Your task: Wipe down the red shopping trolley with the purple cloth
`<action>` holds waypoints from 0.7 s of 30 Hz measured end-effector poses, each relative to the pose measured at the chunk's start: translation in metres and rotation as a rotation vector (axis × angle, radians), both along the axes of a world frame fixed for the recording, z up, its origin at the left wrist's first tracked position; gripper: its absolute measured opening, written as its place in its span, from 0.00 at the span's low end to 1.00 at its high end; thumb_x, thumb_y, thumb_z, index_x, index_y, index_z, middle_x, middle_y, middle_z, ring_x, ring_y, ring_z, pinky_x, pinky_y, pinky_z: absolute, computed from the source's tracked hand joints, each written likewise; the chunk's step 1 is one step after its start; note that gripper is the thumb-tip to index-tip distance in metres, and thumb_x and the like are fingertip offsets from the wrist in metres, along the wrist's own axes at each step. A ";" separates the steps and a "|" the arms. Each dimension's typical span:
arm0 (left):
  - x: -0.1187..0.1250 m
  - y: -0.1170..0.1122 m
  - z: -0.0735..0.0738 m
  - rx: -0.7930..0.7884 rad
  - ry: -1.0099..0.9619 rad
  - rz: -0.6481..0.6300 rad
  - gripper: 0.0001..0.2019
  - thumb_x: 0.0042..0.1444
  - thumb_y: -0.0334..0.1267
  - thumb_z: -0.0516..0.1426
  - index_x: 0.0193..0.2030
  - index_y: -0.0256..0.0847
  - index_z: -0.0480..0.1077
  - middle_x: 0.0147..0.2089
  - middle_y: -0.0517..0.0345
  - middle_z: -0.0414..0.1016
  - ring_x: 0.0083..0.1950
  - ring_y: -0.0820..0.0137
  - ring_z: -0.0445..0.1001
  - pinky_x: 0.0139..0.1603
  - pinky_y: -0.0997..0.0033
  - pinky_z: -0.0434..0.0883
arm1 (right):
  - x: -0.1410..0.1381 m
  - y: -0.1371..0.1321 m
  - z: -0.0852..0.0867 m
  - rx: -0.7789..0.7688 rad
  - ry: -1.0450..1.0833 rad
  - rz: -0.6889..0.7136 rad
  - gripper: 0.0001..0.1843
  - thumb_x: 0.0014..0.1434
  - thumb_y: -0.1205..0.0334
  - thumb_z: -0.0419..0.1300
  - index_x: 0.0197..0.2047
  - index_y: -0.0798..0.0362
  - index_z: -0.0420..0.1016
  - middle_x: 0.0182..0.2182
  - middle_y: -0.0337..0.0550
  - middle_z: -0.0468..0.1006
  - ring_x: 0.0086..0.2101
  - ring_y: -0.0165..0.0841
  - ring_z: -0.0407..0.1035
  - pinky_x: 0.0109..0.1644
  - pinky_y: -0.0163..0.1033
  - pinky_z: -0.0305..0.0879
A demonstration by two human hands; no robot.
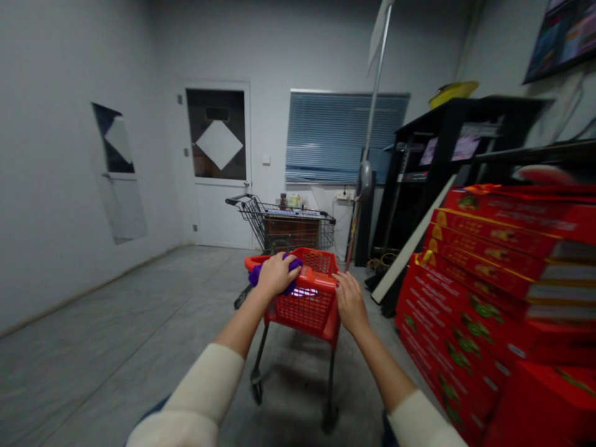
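Observation:
A small red plastic shopping cart (305,310) stands on the floor in front of me in the head view. My left hand (275,276) is closed over a purple cloth (292,266) and presses it against the left part of the cart's top bar. Bunched edges of the cloth show on both sides of my fingers. At the right end of the same bar, the fingers of my right hand (350,301) are curled over the red plastic. The cart's basket has lattice walls, and its legs end in dark wheels.
Behind the red cart stands a black wire shopping cart (279,220) carrying a brown box. On the right rises a stack of red boxes (465,298). A pole (372,124), a leaning white board (412,242) and a black shelf (447,124) are farther back.

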State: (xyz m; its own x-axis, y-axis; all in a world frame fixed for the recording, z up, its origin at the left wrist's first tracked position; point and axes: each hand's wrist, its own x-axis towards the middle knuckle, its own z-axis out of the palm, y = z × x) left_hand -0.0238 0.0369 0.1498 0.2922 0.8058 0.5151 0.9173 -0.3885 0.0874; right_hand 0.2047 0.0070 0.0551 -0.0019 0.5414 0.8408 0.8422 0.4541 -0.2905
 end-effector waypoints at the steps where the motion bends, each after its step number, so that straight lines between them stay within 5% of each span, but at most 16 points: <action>1: 0.000 0.000 -0.002 0.015 -0.012 0.013 0.20 0.63 0.53 0.50 0.56 0.49 0.71 0.56 0.50 0.71 0.54 0.60 0.71 0.53 0.62 0.67 | -0.003 0.001 -0.001 0.017 -0.003 -0.010 0.25 0.70 0.57 0.39 0.57 0.53 0.71 0.55 0.49 0.72 0.61 0.40 0.58 0.66 0.55 0.54; 8: 0.036 -0.021 -0.021 0.183 0.024 -0.197 0.19 0.60 0.51 0.55 0.54 0.47 0.71 0.58 0.47 0.69 0.57 0.57 0.68 0.58 0.55 0.65 | -0.009 -0.004 0.003 0.006 -0.052 -0.001 0.24 0.70 0.59 0.40 0.60 0.51 0.69 0.54 0.48 0.73 0.56 0.38 0.62 0.63 0.52 0.55; 12: 0.023 -0.018 -0.023 0.234 0.071 -0.338 0.20 0.61 0.53 0.54 0.56 0.49 0.70 0.60 0.49 0.69 0.57 0.58 0.68 0.57 0.57 0.66 | 0.002 -0.010 0.009 -0.077 -0.008 0.005 0.24 0.70 0.56 0.41 0.60 0.49 0.68 0.54 0.46 0.74 0.54 0.38 0.64 0.60 0.50 0.59; 17: -0.012 -0.003 -0.025 0.247 -0.075 -0.155 0.19 0.63 0.53 0.51 0.52 0.46 0.74 0.55 0.49 0.72 0.54 0.59 0.70 0.56 0.56 0.67 | -0.003 -0.005 0.003 -0.035 0.115 0.131 0.26 0.69 0.53 0.38 0.61 0.50 0.67 0.57 0.47 0.72 0.57 0.38 0.63 0.63 0.51 0.57; 21: -0.002 -0.008 -0.030 0.278 -0.111 -0.076 0.19 0.63 0.52 0.52 0.49 0.44 0.74 0.53 0.47 0.72 0.53 0.58 0.70 0.56 0.55 0.66 | -0.018 0.002 -0.004 -0.025 0.232 0.177 0.26 0.69 0.53 0.38 0.60 0.50 0.68 0.56 0.47 0.73 0.57 0.37 0.64 0.62 0.51 0.57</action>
State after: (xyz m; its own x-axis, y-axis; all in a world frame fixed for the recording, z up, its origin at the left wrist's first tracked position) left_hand -0.0263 0.0286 0.1202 0.2759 0.6073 0.7450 0.8757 -0.4784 0.0656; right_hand 0.1867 0.0088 0.0510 0.0927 0.5699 0.8164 0.6602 0.5786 -0.4789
